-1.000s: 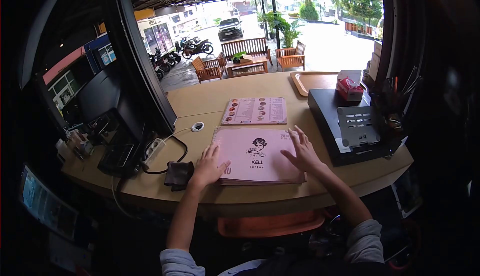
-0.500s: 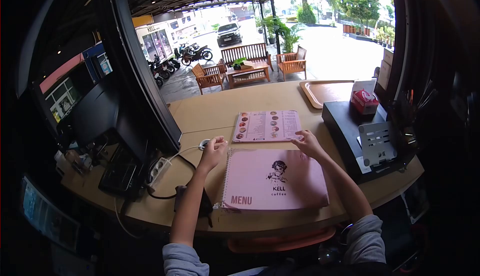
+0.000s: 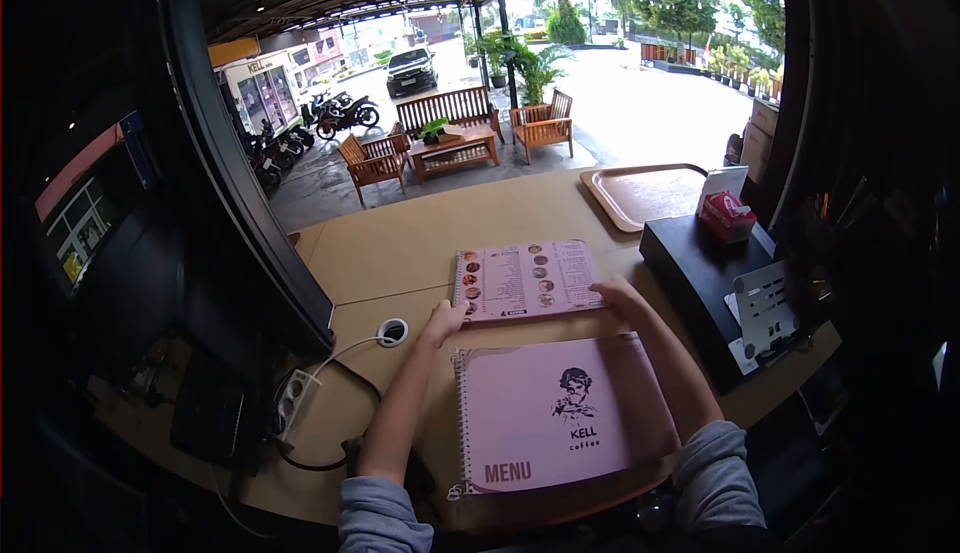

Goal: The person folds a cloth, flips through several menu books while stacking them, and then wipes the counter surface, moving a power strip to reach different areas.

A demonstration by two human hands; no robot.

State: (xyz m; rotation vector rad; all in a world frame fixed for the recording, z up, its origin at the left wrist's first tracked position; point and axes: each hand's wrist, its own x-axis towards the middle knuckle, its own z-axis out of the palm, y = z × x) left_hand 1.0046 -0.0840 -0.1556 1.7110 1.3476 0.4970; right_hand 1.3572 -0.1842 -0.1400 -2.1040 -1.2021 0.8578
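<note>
Nearest, the closed pink menu [image 3: 515, 388] is lying cover-up on the tabletop [image 3: 375, 248], its spiral binding running along the left side. Just beyond it, the left hand [image 3: 445, 321] is touching the near left corner of the picture menu [image 3: 525, 281], and the right hand [image 3: 622, 300] is touching the near right corner. Both thumbs seem to be lying over the edge; the other fingers are mostly hiding, so whether either hand is clamping, I cannot tell. The picture menu is lying between the hands. Handling it well probably means both hands are bearing evenly, pages lying square, without pinching its left-side binding. The black box [image 3: 700, 281] is standing just right of the right hand, so that side is calling for care. Farther back, the tray [image 3: 607, 203] is lying on the right.
</note>
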